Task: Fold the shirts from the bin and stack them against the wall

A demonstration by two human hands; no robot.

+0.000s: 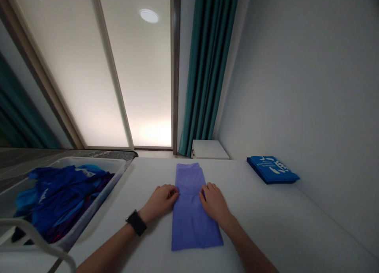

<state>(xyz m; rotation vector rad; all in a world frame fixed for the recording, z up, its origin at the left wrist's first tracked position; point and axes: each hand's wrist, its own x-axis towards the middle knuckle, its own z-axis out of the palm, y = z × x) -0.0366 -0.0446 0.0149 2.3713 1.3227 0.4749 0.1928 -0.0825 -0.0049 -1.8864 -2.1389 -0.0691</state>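
Observation:
A purple folded garment (191, 214) lies flat on the white table as a long narrow strip, wider toward me. My left hand (162, 200), with a dark watch on the wrist, pinches its left edge about midway along. Across from it, my right hand (213, 202) has its fingers curled onto the right edge, gripping the cloth. The fingertips partly cover both edges. Which kind of garment it is cannot be made out.
Left of the table stands a pale plastic bin (118, 164) heaped with blue and dark clothes (65, 194). A stack of folded blue clothing (272, 170) with a white print lies at the right, near the wall. A white cabinet (209, 150) stands beyond the table's far edge.

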